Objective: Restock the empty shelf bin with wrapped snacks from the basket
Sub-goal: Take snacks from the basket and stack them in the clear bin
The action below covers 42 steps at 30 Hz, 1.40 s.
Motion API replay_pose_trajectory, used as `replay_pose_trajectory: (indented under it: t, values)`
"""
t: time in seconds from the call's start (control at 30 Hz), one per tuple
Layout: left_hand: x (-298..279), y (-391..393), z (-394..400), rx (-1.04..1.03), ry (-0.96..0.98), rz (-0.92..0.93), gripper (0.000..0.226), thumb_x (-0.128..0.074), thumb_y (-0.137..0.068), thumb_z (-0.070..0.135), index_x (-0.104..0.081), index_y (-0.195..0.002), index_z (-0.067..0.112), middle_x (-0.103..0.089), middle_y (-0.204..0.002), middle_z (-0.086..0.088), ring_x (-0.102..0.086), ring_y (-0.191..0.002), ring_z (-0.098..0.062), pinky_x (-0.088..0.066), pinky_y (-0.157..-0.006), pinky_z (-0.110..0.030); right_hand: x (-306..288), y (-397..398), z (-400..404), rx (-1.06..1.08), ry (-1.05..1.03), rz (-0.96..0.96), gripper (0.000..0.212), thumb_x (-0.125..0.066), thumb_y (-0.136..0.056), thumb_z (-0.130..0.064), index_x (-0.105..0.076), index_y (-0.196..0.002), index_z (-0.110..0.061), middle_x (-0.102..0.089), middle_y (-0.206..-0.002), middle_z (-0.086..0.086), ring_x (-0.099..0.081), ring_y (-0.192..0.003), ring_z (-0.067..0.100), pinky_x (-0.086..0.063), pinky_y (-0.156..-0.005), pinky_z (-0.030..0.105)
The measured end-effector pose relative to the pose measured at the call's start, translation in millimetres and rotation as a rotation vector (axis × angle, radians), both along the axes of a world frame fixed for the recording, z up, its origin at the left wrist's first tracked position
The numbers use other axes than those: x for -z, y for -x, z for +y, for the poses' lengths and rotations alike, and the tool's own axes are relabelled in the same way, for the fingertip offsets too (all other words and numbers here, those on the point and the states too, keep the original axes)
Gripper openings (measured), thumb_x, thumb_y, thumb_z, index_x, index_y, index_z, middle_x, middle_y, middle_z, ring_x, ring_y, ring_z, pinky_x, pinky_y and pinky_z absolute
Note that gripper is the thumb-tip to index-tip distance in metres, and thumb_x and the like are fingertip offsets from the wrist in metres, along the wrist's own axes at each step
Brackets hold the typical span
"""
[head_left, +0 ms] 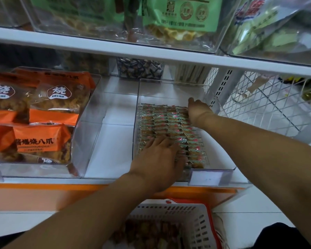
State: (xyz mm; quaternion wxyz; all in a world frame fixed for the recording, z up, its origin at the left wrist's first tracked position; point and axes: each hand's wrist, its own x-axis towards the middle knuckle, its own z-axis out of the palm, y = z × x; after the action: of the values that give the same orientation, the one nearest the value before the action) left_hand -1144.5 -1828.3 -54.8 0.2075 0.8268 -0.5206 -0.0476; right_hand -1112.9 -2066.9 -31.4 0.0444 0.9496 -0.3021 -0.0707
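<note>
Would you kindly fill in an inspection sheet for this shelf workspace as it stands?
Surface: white shelf with clear bins.
Job's things: clear bin holds neat rows of wrapped snacks, its back part bare; basket below holds more.
Clutter: orange snack bags in the left bin; an empty bin between.
Grips: left hand lies flat on the front rows; right hand rests at the far rows, fingers unclear.
Cables: nothing seen.
Surroundings: upper shelf with green packets; white wire mesh at right.
</note>
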Motion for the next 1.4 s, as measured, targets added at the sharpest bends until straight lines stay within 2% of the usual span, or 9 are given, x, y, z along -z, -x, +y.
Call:
replay_pose_trajectory:
  t: [0.2,0.27,0.57,0.7,0.83,0.97,1.13,1.27,1.4]
  values:
    - [-1,2,-2,-0.007,0.017,-0.003,0.041,-0.040,-0.104,0.045,-0.063,-0.125,0.019,-0.059,-0.132,-0.003,-0.047,-0.127,-0.021,-0.040,-0.110,-0.040,-34,23,23,-0.080,-0.078,0.181,0.007,-0.051,-0.096,-0.004,-0.058,-0.093,-0.004,-0.059,-0.105,0.014,-0.056,-0.084,0.023,-0.043,-0.071,0.032]
    - [-1,4,-2,-0.020,0.031,-0.016,0.041,-0.041,-0.103,0.044,-0.063,-0.126,0.019,-0.060,-0.131,-0.003,-0.047,-0.127,-0.021,-0.040,-0.109,-0.040,-38,42,29,-0.073,-0.149,0.238,0.026,-0.048,-0.099,-0.010,-0.050,-0.072,-0.010,-0.056,-0.083,0.007,-0.051,-0.067,0.018,-0.045,-0.068,0.032]
    - [-5,10,1,-0.034,0.119,-0.068,0.031,-0.047,-0.099,0.040,-0.070,-0.112,0.022,-0.066,-0.118,0.004,-0.052,-0.124,-0.018,-0.046,-0.096,-0.034,-10,86,49,0.458,-1.073,-0.207,0.018,-0.057,-0.102,-0.022,-0.061,-0.110,-0.006,-0.061,-0.102,0.011,-0.051,-0.081,0.021,-0.045,-0.070,0.035]
    - [-5,10,2,-0.016,0.153,-0.039,0.026,-0.050,-0.098,0.037,-0.069,-0.107,0.022,-0.067,-0.113,0.003,-0.055,-0.114,-0.017,-0.051,-0.090,-0.035,-8,99,52,0.459,-0.951,-0.151,0.028,-0.055,-0.102,-0.032,-0.058,-0.114,-0.007,-0.063,-0.103,0.010,-0.056,-0.082,0.023,-0.047,-0.054,0.026]
    - [-4,11,5,0.012,0.229,-0.043,0.019,-0.056,-0.097,0.030,-0.071,-0.101,0.020,-0.067,-0.106,0.001,-0.059,-0.104,-0.019,-0.052,-0.083,-0.035,3,102,67,0.431,-0.993,-0.270,0.022,-0.051,-0.105,-0.027,-0.061,-0.092,-0.012,-0.062,-0.089,0.007,-0.058,-0.077,0.018,-0.049,-0.068,0.030]
    - [-9,17,18,0.114,0.462,-0.197,0.009,-0.069,-0.089,0.017,-0.075,-0.092,0.013,-0.072,-0.097,-0.002,-0.063,-0.101,-0.025,-0.049,-0.088,-0.043,-10,111,79,0.275,-0.715,-0.274,0.032,-0.052,-0.102,-0.028,-0.061,-0.121,-0.005,-0.065,-0.118,0.018,-0.062,-0.103,0.030,-0.047,-0.087,0.032]
    - [3,40,51,0.244,0.602,-0.242,0.008,-0.063,-0.087,0.020,-0.066,-0.082,0.016,-0.064,-0.078,-0.003,-0.053,-0.078,-0.021,-0.039,-0.068,-0.033,-13,137,145,-0.362,-0.339,-1.076,0.028,-0.047,-0.082,0.002,-0.069,-0.088,-0.014,-0.067,-0.092,0.002,-0.061,-0.090,0.021,-0.047,-0.079,0.030]
    - [68,60,97,0.243,0.084,0.045,0.008,-0.056,-0.083,0.030,-0.061,-0.081,0.024,-0.069,-0.079,-0.001,-0.061,-0.070,-0.016,-0.046,-0.058,-0.027,65,176,193,-0.692,-0.474,-0.967,0.021,-0.045,-0.074,0.003,-0.059,-0.068,-0.012,-0.059,-0.072,0.002,-0.052,-0.071,0.020,-0.039,-0.064,0.029]
    - [159,66,153,0.134,-0.820,0.296,0.037,-0.064,-0.093,0.037,-0.062,-0.127,0.023,-0.064,-0.129,-0.005,-0.060,-0.118,-0.024,-0.049,-0.098,-0.034,199,223,198,-0.412,-0.612,-0.008,0.023,-0.056,-0.090,-0.015,-0.068,-0.109,-0.022,-0.065,-0.125,0.007,-0.056,-0.120,0.028,-0.046,-0.101,0.038]
